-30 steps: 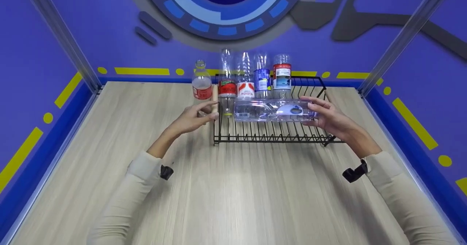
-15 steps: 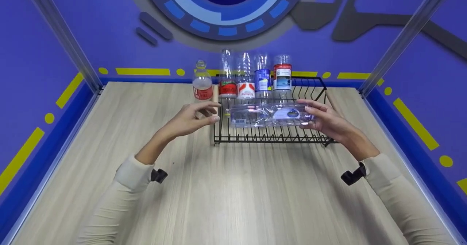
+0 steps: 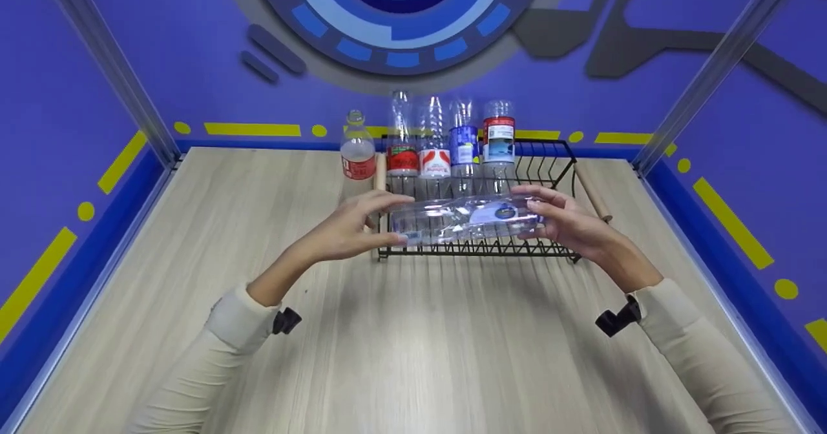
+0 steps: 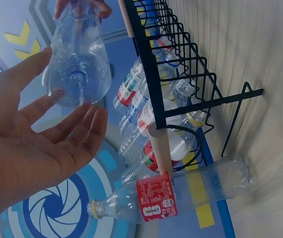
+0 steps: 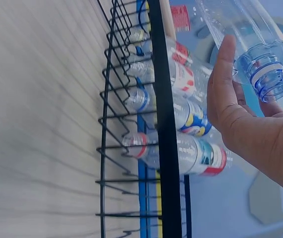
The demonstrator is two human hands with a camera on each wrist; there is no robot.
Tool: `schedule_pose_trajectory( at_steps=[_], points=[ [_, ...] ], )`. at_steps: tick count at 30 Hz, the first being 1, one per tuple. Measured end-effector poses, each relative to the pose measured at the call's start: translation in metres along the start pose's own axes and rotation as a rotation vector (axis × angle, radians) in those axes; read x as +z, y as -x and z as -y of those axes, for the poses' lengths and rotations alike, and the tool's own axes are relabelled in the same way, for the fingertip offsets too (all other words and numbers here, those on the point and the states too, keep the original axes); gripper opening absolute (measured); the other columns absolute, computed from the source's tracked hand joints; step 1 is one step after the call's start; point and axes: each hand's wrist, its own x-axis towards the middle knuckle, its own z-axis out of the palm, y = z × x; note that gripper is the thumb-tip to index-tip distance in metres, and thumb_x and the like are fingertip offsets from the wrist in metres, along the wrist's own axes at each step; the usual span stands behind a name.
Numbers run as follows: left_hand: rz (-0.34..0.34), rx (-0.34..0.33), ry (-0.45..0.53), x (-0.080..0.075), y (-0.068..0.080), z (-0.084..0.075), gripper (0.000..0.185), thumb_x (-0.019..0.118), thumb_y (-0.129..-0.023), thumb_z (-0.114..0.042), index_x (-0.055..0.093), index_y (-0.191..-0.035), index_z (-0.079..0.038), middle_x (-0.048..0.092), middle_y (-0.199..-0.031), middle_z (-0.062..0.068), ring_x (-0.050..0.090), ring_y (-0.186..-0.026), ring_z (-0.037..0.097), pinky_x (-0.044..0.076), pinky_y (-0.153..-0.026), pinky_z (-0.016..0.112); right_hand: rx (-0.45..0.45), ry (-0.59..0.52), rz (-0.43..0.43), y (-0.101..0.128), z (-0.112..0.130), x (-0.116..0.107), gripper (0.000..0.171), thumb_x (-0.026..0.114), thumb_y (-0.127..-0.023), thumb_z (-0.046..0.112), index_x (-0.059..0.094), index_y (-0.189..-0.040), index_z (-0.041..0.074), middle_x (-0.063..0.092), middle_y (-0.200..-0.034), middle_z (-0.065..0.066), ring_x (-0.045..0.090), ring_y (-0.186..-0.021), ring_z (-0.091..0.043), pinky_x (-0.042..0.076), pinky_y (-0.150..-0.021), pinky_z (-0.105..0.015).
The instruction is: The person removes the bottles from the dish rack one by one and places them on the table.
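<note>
A clear plastic bottle with a pale label lies sideways over the front of the black wire rack. My right hand holds its neck end; the right wrist view shows the uncapped mouth between thumb and fingers. At the base end, my left hand has its thumb and fingers to either side of the bottle. In the left wrist view, the left fingertips lie right at the bottle's base.
Several bottles stand neck-down in the rack's back row, among them a red-and-white labelled bottle and a blue-labelled bottle. A red-labelled bottle stands upright left of the rack. Wooden handles flank the rack on the wooden table.
The bottle has come nearer to me and a little left in my right hand. My left hand has moved rightward, from beside the rack's left handle to the bottle's base.
</note>
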Motion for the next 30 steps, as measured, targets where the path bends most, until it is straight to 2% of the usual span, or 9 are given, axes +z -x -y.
schedule_pose_trajectory(
  at_steps=[1,8,13,17,21,25,30],
  points=[
    [0.005,0.007,-0.017,0.002,0.0,0.0,0.062,0.077,-0.092,-0.028,0.055,-0.148,-0.016,0.055,-0.149,0.01,0.054,-0.133,0.029,0.056,-0.095,0.049,0.001,0.004,0.004,0.0,0.0,0.002,0.033,0.049,-0.107,0.014,0.061,-0.137,0.023,0.061,-0.132,-0.002,0.065,-0.114,-0.019,0.057,-0.095,-0.04],
    [0.038,0.051,-0.067,0.008,-0.001,-0.004,0.071,0.085,-0.084,-0.028,0.054,-0.148,-0.016,0.059,-0.146,0.009,0.055,-0.133,0.029,0.048,-0.109,0.052,-0.008,0.009,0.006,-0.002,0.001,0.011,0.033,0.051,-0.105,0.014,0.061,-0.136,0.022,0.057,-0.134,-0.005,0.062,-0.117,-0.022,0.058,-0.094,-0.041],
    [0.052,0.049,-0.09,0.011,-0.002,-0.007,0.081,0.088,-0.08,-0.035,0.052,-0.15,-0.016,0.056,-0.15,0.007,0.051,-0.14,0.029,0.04,-0.115,0.058,-0.022,0.004,0.032,-0.002,0.0,0.013,0.035,0.051,-0.105,0.014,0.06,-0.139,0.019,0.054,-0.136,-0.007,0.062,-0.118,-0.023,0.058,-0.095,-0.041],
    [0.066,0.033,-0.137,0.01,-0.003,-0.005,0.081,0.088,-0.08,-0.036,0.053,-0.15,-0.018,0.056,-0.15,0.008,0.05,-0.141,0.03,0.033,-0.117,0.064,-0.014,0.044,0.047,-0.002,-0.001,0.013,0.037,0.053,-0.105,0.014,0.057,-0.142,0.016,0.052,-0.139,-0.008,0.062,-0.118,-0.024,0.059,-0.095,-0.042],
    [0.07,0.033,-0.163,0.008,-0.004,-0.002,0.077,0.088,-0.079,-0.032,0.056,-0.147,-0.018,0.06,-0.145,0.01,0.057,-0.131,0.029,0.04,-0.11,0.06,0.001,0.11,0.073,-0.001,-0.003,0.012,0.039,0.054,-0.104,0.01,0.056,-0.143,0.015,0.053,-0.143,-0.005,0.064,-0.118,-0.023,0.059,-0.096,-0.043],
    [0.065,0.032,-0.196,0.008,-0.004,0.001,0.074,0.086,-0.078,-0.027,0.058,-0.145,-0.017,0.062,-0.141,0.01,0.059,-0.126,0.029,0.044,-0.105,0.058,-0.027,0.151,0.115,0.0,-0.007,0.009,0.044,0.055,-0.103,0.003,0.053,-0.146,0.009,0.055,-0.148,-0.001,0.065,-0.115,-0.02,0.058,-0.097,-0.041],
    [-0.002,0.061,-0.264,0.01,-0.002,0.007,0.074,0.086,-0.074,-0.021,0.06,-0.144,-0.019,0.064,-0.139,0.01,0.059,-0.128,0.03,0.048,-0.106,0.056,-0.071,0.167,0.217,0.004,-0.008,0.0,0.049,0.056,-0.101,0.0,0.047,-0.149,0.005,0.052,-0.15,-0.005,0.061,-0.122,-0.021,0.057,-0.1,-0.039]
  ],
)
